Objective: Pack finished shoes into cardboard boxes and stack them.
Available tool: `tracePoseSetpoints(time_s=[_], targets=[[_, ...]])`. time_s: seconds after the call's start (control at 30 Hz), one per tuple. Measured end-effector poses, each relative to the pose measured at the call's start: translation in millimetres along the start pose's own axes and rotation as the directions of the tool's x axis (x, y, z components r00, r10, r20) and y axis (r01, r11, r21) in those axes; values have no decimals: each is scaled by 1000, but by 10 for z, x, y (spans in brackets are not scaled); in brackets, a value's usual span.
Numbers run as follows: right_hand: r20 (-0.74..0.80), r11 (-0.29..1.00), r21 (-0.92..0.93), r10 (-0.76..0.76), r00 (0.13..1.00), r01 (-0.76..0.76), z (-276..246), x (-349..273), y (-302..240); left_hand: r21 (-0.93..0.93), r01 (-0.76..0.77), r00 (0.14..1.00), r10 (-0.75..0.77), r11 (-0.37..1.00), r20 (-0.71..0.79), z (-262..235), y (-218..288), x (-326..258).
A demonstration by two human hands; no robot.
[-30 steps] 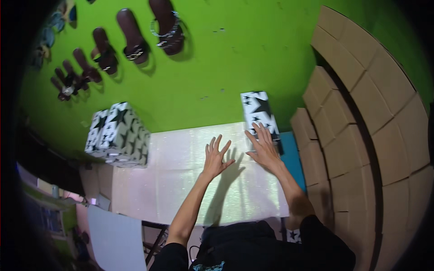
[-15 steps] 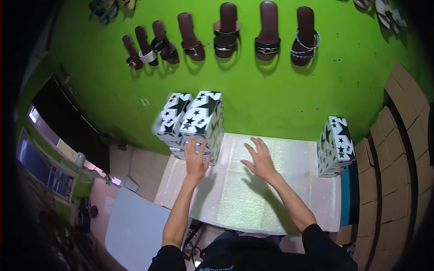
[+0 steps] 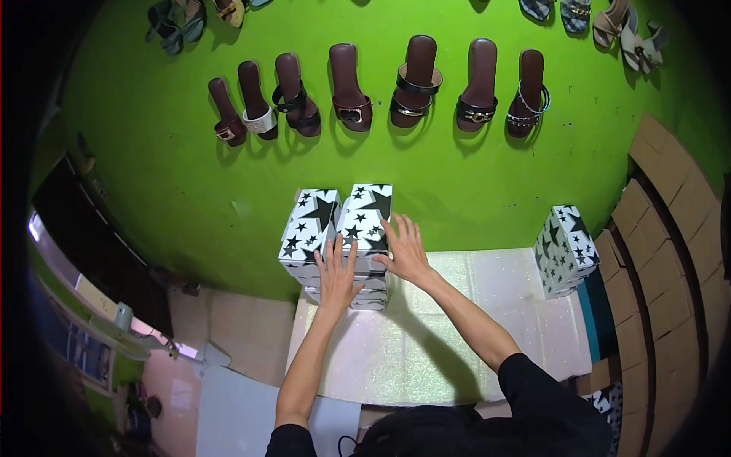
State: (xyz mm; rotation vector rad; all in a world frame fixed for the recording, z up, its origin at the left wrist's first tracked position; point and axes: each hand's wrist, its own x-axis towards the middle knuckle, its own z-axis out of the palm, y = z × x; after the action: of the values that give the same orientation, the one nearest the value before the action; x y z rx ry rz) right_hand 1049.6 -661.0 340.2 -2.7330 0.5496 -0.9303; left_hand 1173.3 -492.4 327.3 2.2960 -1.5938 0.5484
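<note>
Two stacks of white boxes with black stars stand side by side at the back left of the table: a left stack (image 3: 311, 221) and a right stack (image 3: 367, 215). My left hand (image 3: 336, 280) is open, its fingers spread in front of the stacks, where they meet. Beside the right stack's near right edge is my right hand (image 3: 405, 251), also open with fingers apart. Its fingertips overlap the box edge; whether they press on it I cannot tell. Neither hand encloses a box.
The table has a shiny pale cover (image 3: 434, 358). Another star-patterned box stack (image 3: 565, 247) stands at its right end, near shelves of brown cartons (image 3: 632, 297). Sandals (image 3: 350, 87) hang on the green wall (image 3: 457, 183). A pale blue surface (image 3: 251, 415) lies at lower left.
My right hand has moved left from over the bare cover to the right stack's side. My left hand stays close to the stacks. The whole view has shifted.
</note>
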Motion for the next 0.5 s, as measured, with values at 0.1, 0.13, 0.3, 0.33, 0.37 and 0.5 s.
tracePoseSetpoints(time_s=[0.1, 0.13, 0.3, 0.33, 0.37, 0.5], targets=[[-91, 1000, 3, 17, 996, -17, -266, 88, 10, -4, -5, 1000, 5, 1000, -30, -34, 25, 195], [-88, 1000, 22, 10, 996, -8, -321, 126, 3, -41, -35, 996, 31, 999, -83, 12, -8, 254], [50, 991, -127, -39, 998, 46, -724, 53, -139, -61, -117, 982, 106, 991, -158, -149, 179, 502], [93, 974, -209, -65, 994, 83, -803, -14, -201, -77, -125, 981, 112, 989, -160, -185, 274, 502], [141, 950, -288, -83, 987, 121, -830, -79, -225, -94, -133, 980, 117, 987, -161, -222, 377, 496], [7, 944, -324, -65, 998, 63, -881, -439, -190, -13, -210, 949, 201, 978, -241, -210, 772, 348]])
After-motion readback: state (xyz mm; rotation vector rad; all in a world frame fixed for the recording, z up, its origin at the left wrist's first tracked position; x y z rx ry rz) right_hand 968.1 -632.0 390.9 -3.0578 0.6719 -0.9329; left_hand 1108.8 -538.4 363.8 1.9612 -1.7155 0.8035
